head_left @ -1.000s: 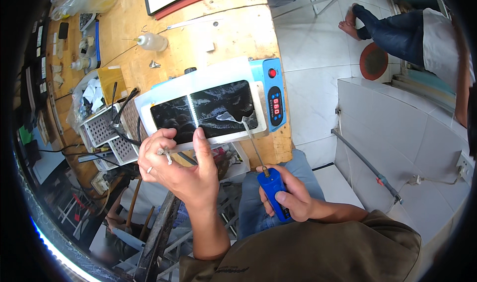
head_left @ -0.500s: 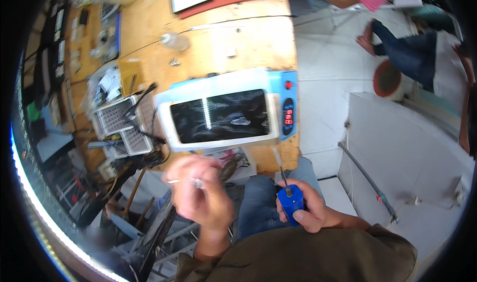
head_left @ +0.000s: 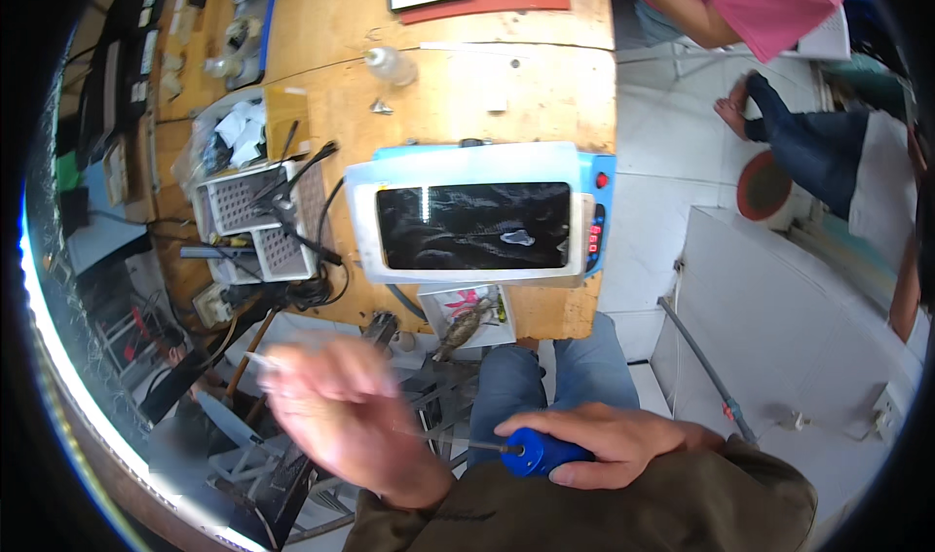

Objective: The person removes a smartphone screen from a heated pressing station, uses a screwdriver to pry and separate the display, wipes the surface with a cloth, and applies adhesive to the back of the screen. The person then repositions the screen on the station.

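Observation:
My right hand (head_left: 614,442) is wrapped round a blue-handled tool (head_left: 550,452), held low in front of me. Its thin metal shaft points left, toward my left wrist. My left hand (head_left: 336,406), smeared by motion, is raised over the stool frames at the left. Its fingers are curled together, and a thin pale tip sticks out past them; what it belongs to is too blurred to name. Ahead of both hands, a black glass screen panel (head_left: 467,229) with pale streaks and a small whitish patch lies on a blue and white heating-plate machine (head_left: 602,198) with a lit red display.
A small white tray (head_left: 499,333) with a brush and scraps sits at the table's near edge. White perforated baskets (head_left: 239,204) and black cables stand left of the machine. A clear bottle (head_left: 392,65) stands behind it. Other people sit at the far right.
My left hand has moved left and slightly nearer to me. My right hand has turned the tool, so its shaft, earlier pointing away from me, now points left. The view has shifted slightly.

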A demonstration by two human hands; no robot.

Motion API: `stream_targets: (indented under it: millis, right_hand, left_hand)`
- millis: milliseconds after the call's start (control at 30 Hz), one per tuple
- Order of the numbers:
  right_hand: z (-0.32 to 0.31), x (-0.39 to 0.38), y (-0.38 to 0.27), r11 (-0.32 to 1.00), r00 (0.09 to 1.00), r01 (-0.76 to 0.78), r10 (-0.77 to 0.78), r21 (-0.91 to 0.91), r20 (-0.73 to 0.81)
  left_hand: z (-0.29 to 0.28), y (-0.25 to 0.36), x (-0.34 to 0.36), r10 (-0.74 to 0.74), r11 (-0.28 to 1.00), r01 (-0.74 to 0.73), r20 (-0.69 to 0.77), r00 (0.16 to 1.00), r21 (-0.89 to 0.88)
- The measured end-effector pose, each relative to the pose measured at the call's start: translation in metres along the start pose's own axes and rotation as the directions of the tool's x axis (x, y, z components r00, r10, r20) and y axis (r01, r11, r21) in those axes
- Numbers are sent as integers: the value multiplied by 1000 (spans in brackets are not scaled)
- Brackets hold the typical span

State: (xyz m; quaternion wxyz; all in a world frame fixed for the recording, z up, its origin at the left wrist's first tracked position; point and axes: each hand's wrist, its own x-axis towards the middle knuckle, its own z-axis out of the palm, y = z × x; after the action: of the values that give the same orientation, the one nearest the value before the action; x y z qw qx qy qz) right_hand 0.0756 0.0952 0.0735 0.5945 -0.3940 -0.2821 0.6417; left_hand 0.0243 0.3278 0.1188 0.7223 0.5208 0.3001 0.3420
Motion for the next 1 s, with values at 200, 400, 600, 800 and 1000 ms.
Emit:
stream_targets:
  millis: [200, 400, 600, 800, 1000]
  right_hand:
    - [-2, 19, 29, 891, 916, -53, 224, 451, -334]
    - [2, 22, 56, 878, 886, 84, 150, 471, -439]
    - [1, 8, 60, 879, 894, 91, 135, 468, -427]
    - [8, 2, 70, 878, 867, 179, 73, 445, -493]
    - [9, -6, 75, 898, 854, 199, 38, 393, -519]
  left_hand:
    - [1, -59, -2, 176, 673, -315, 268, 947, 669]
    - [9, -87, -12, 97, 609, -312, 322, 942, 729]
    - [14, -89, -9, 120, 469, -391, 381, 917, 792]
    - [12, -93, -10, 106, 360, -393, 381, 918, 846]
    - [13, -94, -12, 110, 361, -374, 360, 927, 854]
